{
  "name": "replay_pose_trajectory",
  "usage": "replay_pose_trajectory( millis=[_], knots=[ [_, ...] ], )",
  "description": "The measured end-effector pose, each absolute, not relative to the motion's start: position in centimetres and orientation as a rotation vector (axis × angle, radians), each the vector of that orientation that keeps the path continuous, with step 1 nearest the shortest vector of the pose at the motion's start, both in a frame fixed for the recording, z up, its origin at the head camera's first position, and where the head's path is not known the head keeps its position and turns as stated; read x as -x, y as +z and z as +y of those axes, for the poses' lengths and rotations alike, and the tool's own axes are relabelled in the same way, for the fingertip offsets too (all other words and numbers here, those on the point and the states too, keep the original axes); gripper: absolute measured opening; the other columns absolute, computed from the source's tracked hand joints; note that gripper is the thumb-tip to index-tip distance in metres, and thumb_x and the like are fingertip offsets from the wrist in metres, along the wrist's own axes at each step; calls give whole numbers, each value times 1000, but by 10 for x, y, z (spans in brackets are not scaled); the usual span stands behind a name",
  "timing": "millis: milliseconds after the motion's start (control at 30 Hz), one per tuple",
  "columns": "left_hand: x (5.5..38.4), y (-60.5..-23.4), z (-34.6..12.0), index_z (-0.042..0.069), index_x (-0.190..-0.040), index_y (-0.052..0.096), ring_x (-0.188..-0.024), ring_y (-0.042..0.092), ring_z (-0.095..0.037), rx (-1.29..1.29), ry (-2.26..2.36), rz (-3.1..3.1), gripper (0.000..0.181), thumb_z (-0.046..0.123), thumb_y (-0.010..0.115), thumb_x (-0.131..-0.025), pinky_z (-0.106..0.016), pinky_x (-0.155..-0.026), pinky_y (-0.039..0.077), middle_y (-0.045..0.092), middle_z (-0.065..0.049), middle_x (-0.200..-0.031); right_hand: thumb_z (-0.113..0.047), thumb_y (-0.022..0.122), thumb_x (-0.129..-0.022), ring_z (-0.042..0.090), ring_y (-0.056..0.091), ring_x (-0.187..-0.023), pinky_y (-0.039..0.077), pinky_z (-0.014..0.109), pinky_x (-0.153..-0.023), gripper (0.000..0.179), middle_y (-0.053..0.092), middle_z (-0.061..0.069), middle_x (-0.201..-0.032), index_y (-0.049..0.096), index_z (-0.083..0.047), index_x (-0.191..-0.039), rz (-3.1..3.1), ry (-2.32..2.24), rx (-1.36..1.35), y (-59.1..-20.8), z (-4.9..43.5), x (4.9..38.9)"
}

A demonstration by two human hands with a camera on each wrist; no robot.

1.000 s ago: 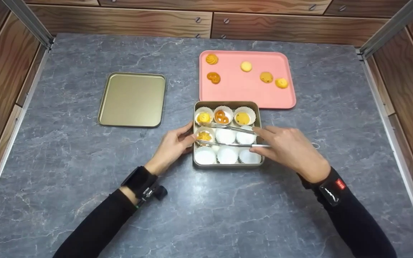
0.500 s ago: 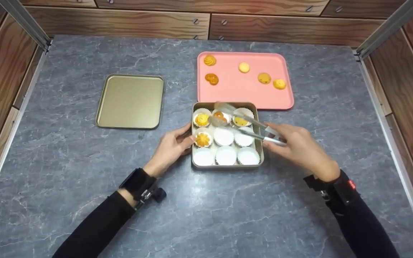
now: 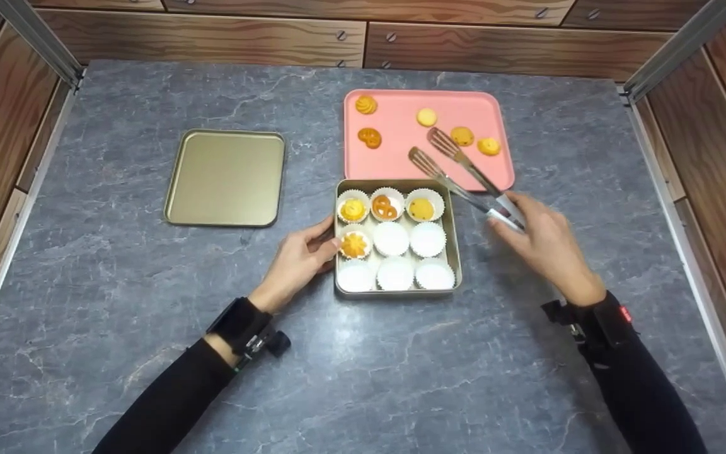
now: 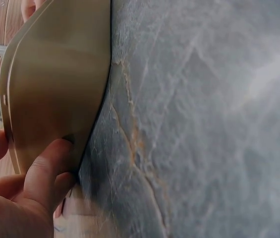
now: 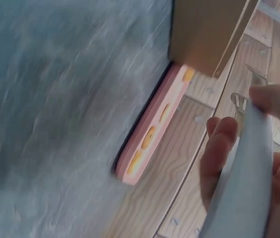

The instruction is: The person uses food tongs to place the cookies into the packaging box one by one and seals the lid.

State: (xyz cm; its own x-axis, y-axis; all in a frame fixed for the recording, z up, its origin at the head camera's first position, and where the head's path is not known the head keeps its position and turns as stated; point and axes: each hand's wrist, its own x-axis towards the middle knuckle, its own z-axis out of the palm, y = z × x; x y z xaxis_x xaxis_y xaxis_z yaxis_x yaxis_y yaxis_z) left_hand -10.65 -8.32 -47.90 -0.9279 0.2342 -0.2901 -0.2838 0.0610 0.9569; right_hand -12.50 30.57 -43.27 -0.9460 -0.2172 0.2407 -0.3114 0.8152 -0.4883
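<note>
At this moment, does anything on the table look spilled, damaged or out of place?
Nothing stands out. Four cookies sit in paper cups in the tin, five lie on the pink tray, the lid lies flat, and I see no spill or breakage.

"How are the tongs point(image 3: 479, 175) held?"
"Aslant over the pink tray point(image 3: 388, 165): metal, pale-handled, their slotted heads spread apart, one near a speckled cookie point(image 3: 462, 135)."
"And the tin point(image 3: 399, 294)?"
"Gold-toned, open-topped, upright on the tray's near side, with nine white paper cups point(image 3: 394, 275) in rows of three."
"Which hold cookies?"
"The whole far row, left to right: yellow swirl point(image 3: 353, 210), pretzel shape point(image 3: 384, 207), speckled round point(image 3: 421, 209). In the middle row, the left cup holds a flower-shaped cookie point(image 3: 353, 245)."
</note>
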Motion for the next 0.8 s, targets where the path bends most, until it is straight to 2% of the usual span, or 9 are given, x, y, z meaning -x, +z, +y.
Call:
replay_pose_trajectory(
  millis=[167, 300, 467, 667, 800],
  knots=[
    [106, -479, -85, 5, -157, 38, -126, 63, -27, 49, 1930, 1973, 61, 10, 64, -102, -29, -96, 60, 40, -21, -160, -28, 76, -96, 36, 63, -72, 53, 53, -58, 50, 70, 19, -94, 62, -4, -138, -2814, 661, -319, -434, 316, 131],
    [106, -479, -86, 6, -157, 39, -126, 63, -28, 30, 1930, 1987, 62, 11, 65, -102, -30, -95, 60, 39, -21, -161, -30, 76, -96, 38, 61, -66, 48, 54, -53, 49, 70, 21, -88, 63, -4, -136, -2775, 575, -222, -437, 325, 134],
    [106, -481, -87, 7, -158, 37, -128, 62, -27, 31, 1929, 1979, 62, 11, 64, -102, -30, -97, 59, 35, -20, -163, -31, 75, -97, 45, 62, -67, 47, 61, -51, 49, 69, 27, -91, 63, 1, -133, -2781, 489, -134, -441, 335, 134],
    [105, -482, -86, 8, -158, 37, -128, 62, -27, 40, 1935, 1964, 62, 11, 65, -102, -30, -97, 59, 34, -19, -164, -32, 72, -99, 50, 62, -66, 46, 66, -49, 50, 66, 27, -86, 62, 6, -129, -2813, 402, -99, -442, 346, 136],
    [105, -481, -85, 7, -158, 37, -129, 61, -27, 22, 1934, 1963, 62, 11, 64, -102, -31, -99, 58, 34, -19, -164, -32, 72, -99, 52, 61, -65, 44, 67, -48, 47, 64, 27, -82, 63, 8, -121, -2815, 346, -82, -441, 352, 138]
  ],
)
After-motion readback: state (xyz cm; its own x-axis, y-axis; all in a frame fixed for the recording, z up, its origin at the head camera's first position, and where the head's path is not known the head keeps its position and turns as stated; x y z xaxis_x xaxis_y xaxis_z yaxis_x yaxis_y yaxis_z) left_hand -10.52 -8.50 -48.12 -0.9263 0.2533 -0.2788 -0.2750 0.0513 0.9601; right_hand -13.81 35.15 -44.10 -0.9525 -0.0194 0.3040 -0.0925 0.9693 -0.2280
